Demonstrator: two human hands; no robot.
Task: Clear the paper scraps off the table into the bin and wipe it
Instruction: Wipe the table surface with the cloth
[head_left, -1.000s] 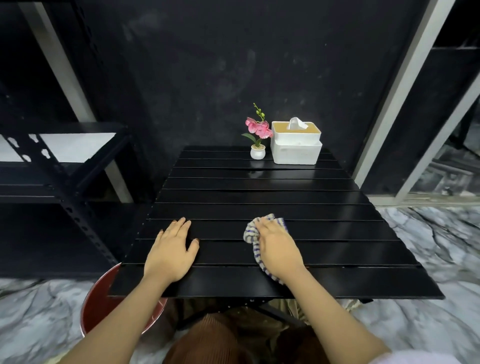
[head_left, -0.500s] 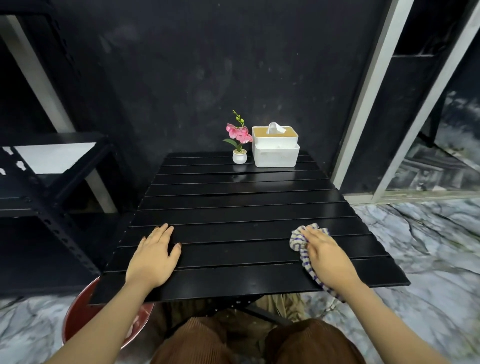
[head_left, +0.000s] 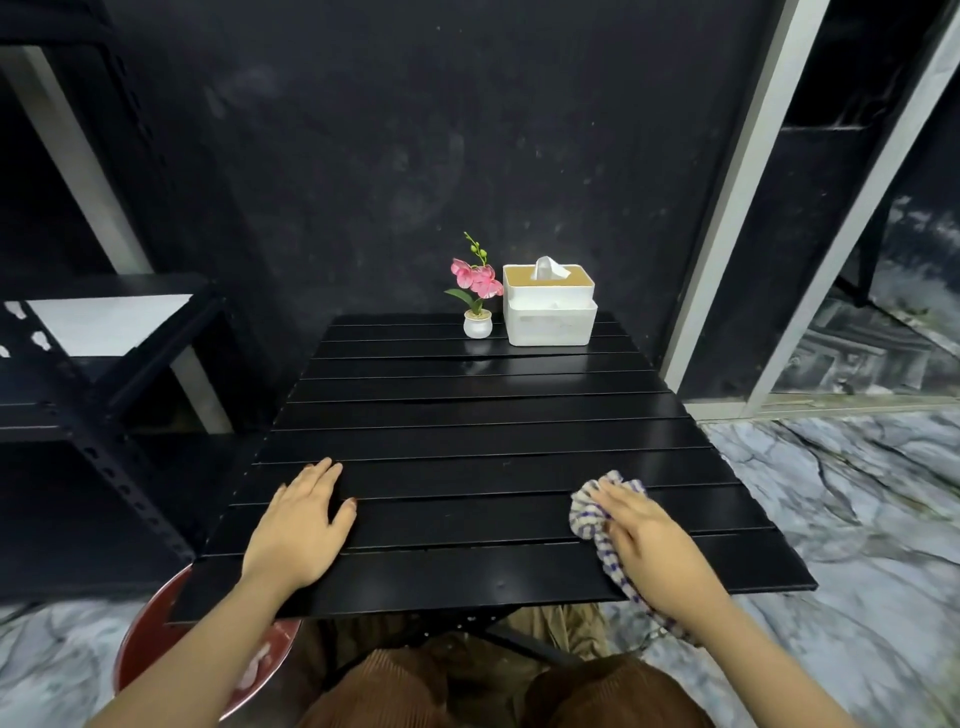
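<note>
A black slatted table fills the middle of the view. My right hand presses a white cloth with blue stripes flat against the table's near right part, and the cloth's tail hangs over the front edge. My left hand rests palm down, fingers together, on the near left of the table and holds nothing. A red round bin stands on the floor under the table's near left corner, with white paper scraps inside. I see no scraps on the tabletop.
A small white pot with a pink flower and a white tissue box stand at the table's far edge. A black metal shelf rack is to the left. Marble floor lies to the right.
My right hand slid the cloth from the middle of the table to the near right side. The left hand stayed where it was.
</note>
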